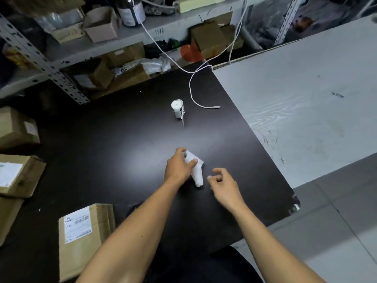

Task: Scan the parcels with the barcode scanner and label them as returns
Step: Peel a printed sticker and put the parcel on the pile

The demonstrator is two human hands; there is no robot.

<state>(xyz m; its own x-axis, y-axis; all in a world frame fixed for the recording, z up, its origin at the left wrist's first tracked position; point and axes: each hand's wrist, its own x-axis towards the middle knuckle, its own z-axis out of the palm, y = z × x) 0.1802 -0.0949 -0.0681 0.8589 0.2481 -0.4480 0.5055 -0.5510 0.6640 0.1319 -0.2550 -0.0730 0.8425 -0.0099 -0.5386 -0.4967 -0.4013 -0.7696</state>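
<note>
Left hand [179, 166]: fingers curled over the head of the white scanner [195, 170], thumb across it. Right hand [223, 183] just beside, fingers loosely bent, holding nothing. Scanner lies on the black table [102, 139], handle toward the person. Label roll [177, 108] upright further back. Labelled parcel [85, 237] at left, closed.

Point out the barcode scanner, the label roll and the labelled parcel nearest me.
barcode scanner [197, 176], head view, on its white handle.
label roll [177, 109], head view, on its side wall.
labelled parcel [95, 229], head view, on bare cardboard beside its label.
</note>
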